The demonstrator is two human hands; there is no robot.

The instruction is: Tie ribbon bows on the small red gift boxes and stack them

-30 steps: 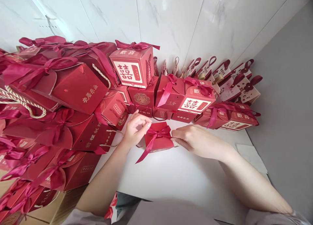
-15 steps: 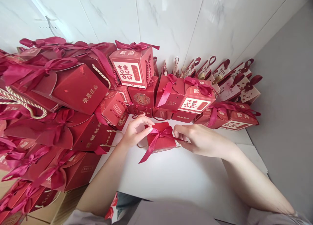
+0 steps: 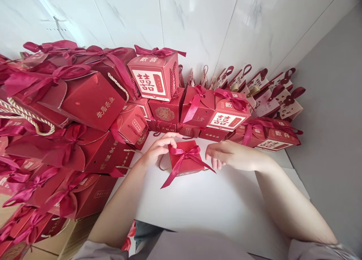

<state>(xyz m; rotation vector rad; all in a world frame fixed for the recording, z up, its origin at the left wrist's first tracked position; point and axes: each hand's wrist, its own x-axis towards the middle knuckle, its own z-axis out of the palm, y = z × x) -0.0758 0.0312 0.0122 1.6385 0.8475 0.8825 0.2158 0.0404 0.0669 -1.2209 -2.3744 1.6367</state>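
A small red gift box (image 3: 185,165) sits on the white table, with a dark red ribbon bow (image 3: 187,153) tied on its top. Both ribbon tails hang free, one toward the front left and one toward the right. My left hand (image 3: 158,149) is at the box's far left corner, fingers curved and apart, its fingertips at the box edge near the bow's left loop. Just right of the box, my right hand (image 3: 230,154) hovers with loosely bent fingers and holds nothing. Parts of the twisted cord handles (image 3: 161,165) show at the box's sides.
Stacked red gift boxes with bows (image 3: 93,98) crowd the left side. More boxes (image 3: 198,109) line the back, below a marbled tile wall (image 3: 195,26). Several pale tags with ribbon loops (image 3: 266,101) stand at the back right. The white table (image 3: 181,199) extends toward me.
My right hand has let go of the right ribbon tail, which now hangs over the box's side. My left hand has let go of the bow's left loop and drawn back slightly.
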